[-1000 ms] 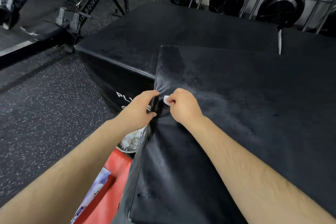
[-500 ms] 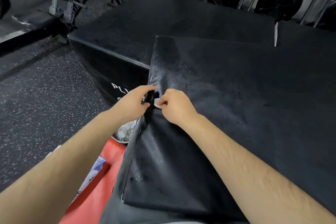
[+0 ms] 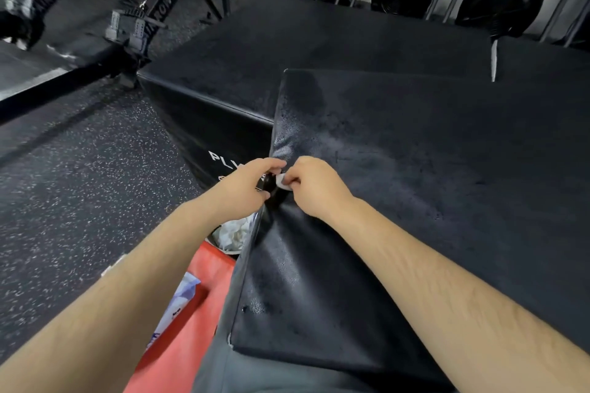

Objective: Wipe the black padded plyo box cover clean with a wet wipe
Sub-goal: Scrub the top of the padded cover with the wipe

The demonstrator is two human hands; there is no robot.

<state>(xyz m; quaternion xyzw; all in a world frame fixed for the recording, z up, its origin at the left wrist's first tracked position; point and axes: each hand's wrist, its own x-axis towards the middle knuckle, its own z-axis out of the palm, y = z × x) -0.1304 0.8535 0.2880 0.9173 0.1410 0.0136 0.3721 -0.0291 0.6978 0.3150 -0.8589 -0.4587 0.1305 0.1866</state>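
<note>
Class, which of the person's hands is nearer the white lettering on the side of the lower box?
Left. The left hand sits just right of the lettering; the right hand lies farther right.

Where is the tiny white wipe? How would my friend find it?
Find the big black padded cover, then follow its left edge to where two hands meet. The wet wipe is the small scrap pinched by the right hand, next to the left hand: the only white bit between them.

White wipe (image 3: 282,182) on bunched black cover (image 3: 415,175)
</note>
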